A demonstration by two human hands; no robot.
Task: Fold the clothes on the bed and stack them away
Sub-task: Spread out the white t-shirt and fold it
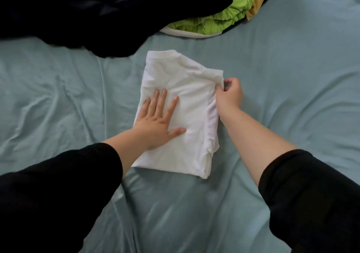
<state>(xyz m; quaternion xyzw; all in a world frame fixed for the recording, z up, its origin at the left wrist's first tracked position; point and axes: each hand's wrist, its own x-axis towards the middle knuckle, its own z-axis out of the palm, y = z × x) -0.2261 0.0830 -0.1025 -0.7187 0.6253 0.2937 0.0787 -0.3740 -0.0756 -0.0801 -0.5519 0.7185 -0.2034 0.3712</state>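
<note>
Toward the far left corner of the bed (58, 89), whose pale blue sheet is creased all over, a heap of dark navy clothing (93, 13) lies spread across the far edge. Nearer the middle, the left hand (157, 122) lies flat on the white shirt (187, 104), palm down with fingers released and splayed, the thumb pointing toward the right side; a black sleeve (58, 190) covers that forearm to just short of the wrist. The white shirt sits folded into a narrow, slightly tilted oblong around the centre of the bed, its collar end toward the far edge and its folded end toward the near edge. To the right of the navy heap, by the far edge, a bright green garment (218, 20) is bunched up with a tan piece (256, 1) just beside it. The right hand (228, 95) is at the shirt's right edge, its fingers pinched on a loose flap of white cloth that is raised a little off the fold. A black sleeve covers the right upper forearm.
</note>
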